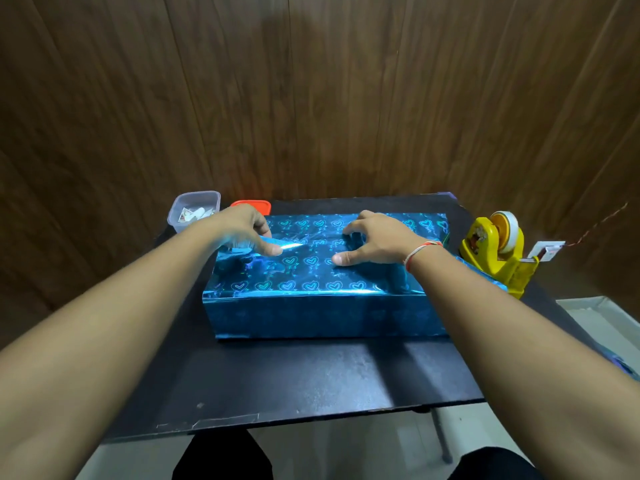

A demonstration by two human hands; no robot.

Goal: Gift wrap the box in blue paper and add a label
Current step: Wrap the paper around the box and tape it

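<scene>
A long box [311,306] covered in shiny blue paper with a heart pattern lies on the black table [294,382]. Both my hands rest on its top. My left hand [242,230] lies over the left part of the top, thumb pressing a paper edge [287,245] where the sheets overlap. My right hand [377,240] sits on the middle right with fingers bent down onto the paper and thumb stretched toward the left one. Paper sticks out past the box at the right end [485,275].
A yellow tape dispenser [498,251] with a white roll stands at the table's right edge. At the back left are a clear plastic tub [194,209] holding small labels and a red lid [252,204]. A wooden wall rises right behind the table.
</scene>
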